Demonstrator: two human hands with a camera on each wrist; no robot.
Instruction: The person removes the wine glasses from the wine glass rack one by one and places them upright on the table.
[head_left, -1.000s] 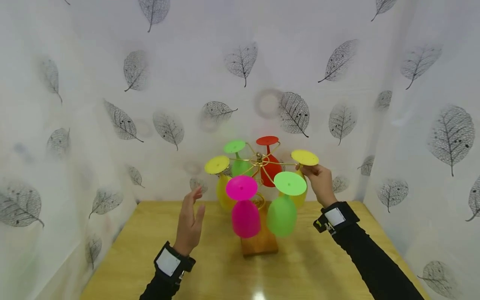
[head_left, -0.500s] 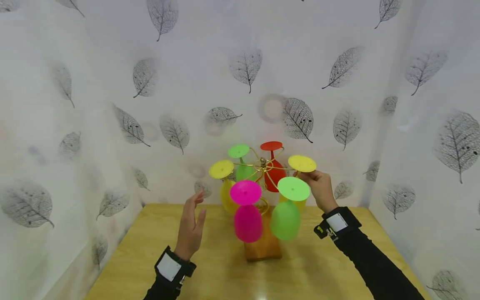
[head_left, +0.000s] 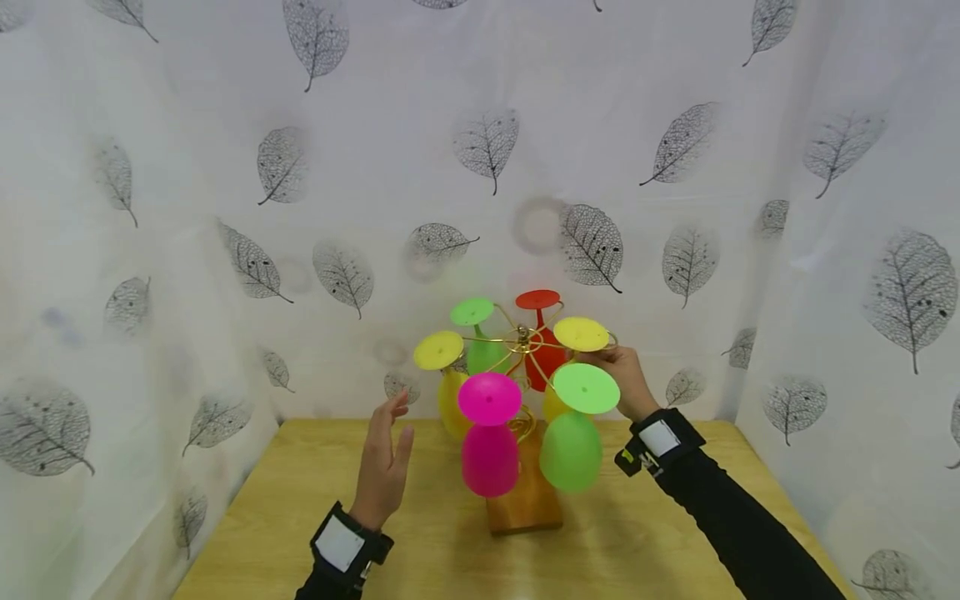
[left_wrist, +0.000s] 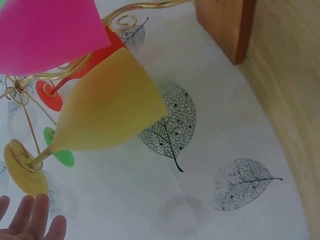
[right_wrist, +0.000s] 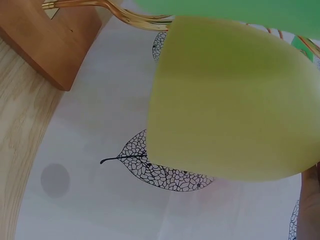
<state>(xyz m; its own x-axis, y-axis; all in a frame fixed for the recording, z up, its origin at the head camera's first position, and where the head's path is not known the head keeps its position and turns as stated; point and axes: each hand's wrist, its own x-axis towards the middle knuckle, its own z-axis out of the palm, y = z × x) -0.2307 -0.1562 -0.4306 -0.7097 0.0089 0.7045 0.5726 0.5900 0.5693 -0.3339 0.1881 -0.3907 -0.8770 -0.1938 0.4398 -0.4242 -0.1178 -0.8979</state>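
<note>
Yellow glass (head_left: pixel 581 334), right of frame centre, is pinched by the right hand (head_left: pixel 624 379); the left hand (head_left: pixel 381 467) holds nothing. Seating it on the gold rack (head_left: pixel 523 337) seems the present step; next probably needs gentle release.

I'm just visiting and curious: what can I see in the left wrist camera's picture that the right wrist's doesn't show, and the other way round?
Only the left wrist view shows the left hand, its fingers at the bottom corner, the pink goblet, the red goblet and the left-side yellow goblet.

Only the right wrist view shows the right hand, cut off at the edge, and the right-side yellow goblet, large and close.

Both show parts of the golden rack, the wooden base, the tabletop and the leaf-print sheet.
</note>
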